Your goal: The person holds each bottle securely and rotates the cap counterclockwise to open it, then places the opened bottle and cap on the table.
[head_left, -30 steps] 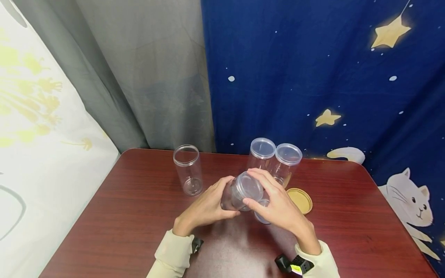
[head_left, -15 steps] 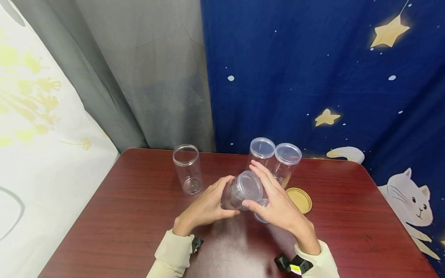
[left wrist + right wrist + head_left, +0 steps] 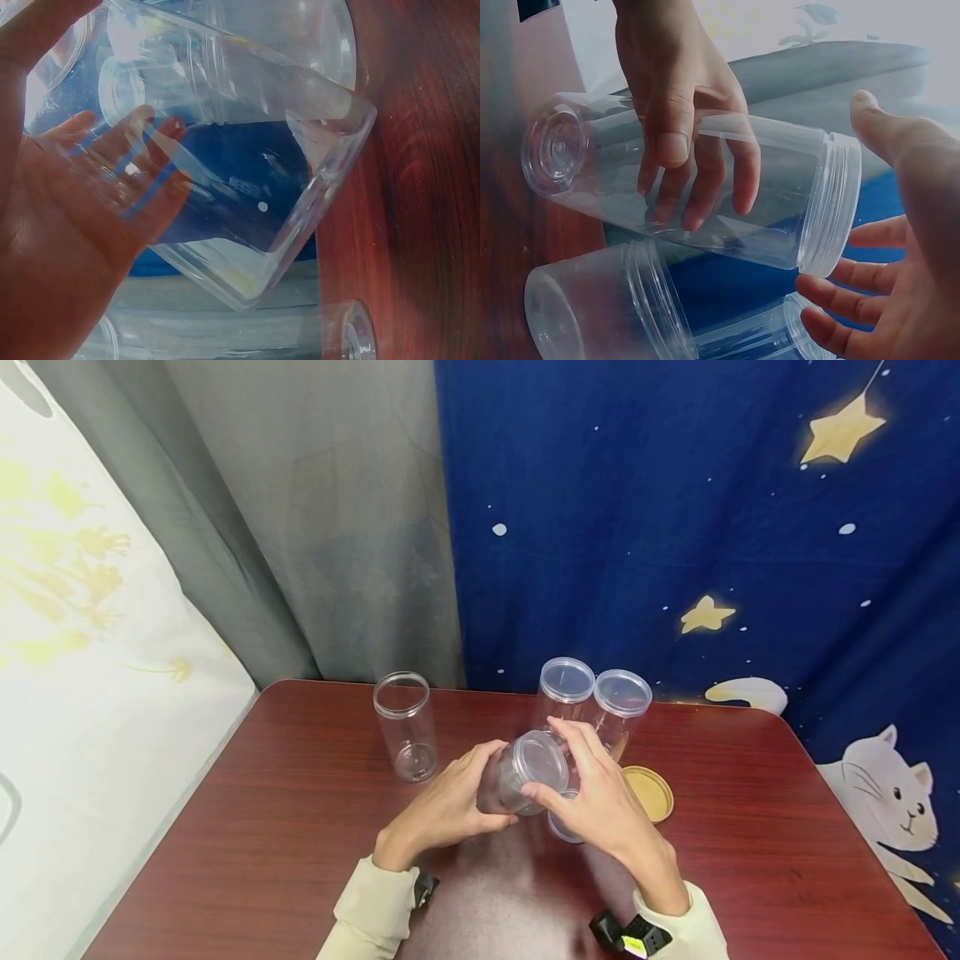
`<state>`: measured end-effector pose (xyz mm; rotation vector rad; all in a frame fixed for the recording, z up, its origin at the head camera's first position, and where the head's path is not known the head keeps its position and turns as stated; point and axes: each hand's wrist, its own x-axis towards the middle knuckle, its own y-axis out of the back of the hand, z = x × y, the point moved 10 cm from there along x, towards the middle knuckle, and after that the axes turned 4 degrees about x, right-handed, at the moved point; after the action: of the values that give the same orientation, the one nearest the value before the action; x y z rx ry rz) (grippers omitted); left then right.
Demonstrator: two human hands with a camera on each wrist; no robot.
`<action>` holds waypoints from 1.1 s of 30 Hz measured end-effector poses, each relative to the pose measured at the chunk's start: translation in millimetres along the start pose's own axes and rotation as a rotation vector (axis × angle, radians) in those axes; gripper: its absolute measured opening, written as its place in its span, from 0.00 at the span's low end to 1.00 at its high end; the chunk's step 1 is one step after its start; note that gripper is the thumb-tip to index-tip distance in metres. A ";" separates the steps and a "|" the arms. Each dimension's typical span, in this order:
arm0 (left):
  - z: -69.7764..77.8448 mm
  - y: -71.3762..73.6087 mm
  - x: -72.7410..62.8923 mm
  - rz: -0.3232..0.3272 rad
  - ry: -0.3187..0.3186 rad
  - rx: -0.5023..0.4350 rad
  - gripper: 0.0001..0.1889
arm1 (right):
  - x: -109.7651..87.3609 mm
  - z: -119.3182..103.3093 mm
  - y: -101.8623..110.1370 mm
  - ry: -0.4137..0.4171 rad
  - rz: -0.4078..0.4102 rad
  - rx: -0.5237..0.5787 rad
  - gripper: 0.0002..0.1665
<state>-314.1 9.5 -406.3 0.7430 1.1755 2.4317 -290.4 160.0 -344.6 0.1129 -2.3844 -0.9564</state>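
Observation:
A clear plastic jar (image 3: 498,787) with a translucent screw lid (image 3: 543,760) is held tilted above the table, its lidded end toward the right. My left hand (image 3: 447,800) grips the jar's body, thumb on one side and fingers round the other, seen through the clear wall in the left wrist view. My right hand (image 3: 606,806) is spread around the lid. In the right wrist view its thumb stands apart from the lid, and its fingertips are close to the rim; whether they touch cannot be told.
Two lidded clear jars (image 3: 567,681) stand side by side at the back. An uncovered clear jar (image 3: 405,727) stands back left. A gold round lid (image 3: 648,795) lies right of the right hand. A clear round piece (image 3: 564,832), partly hidden, is beneath that hand.
The right hand's fingers first rested on the lid, then lifted and spread away, and now have come partway back down beside it. The left hand and jar have barely moved.

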 end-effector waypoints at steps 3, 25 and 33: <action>0.6 -0.4 -0.1 0.002 -0.006 0.004 0.46 | 0.2 0.8 -0.9 -0.005 0.004 -0.028 0.46; 1.5 0.3 -0.5 0.002 -0.008 -0.009 0.46 | -1.0 -3.1 -2.9 0.014 -0.047 0.016 0.42; 1.6 -0.3 -0.4 -0.001 -0.009 -0.010 0.46 | -1.5 -5.1 -3.9 0.048 -0.079 0.049 0.42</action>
<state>-312.9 10.5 -405.8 0.7496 1.1590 2.4296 -286.9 154.4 -344.8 0.2482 -2.3753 -0.9208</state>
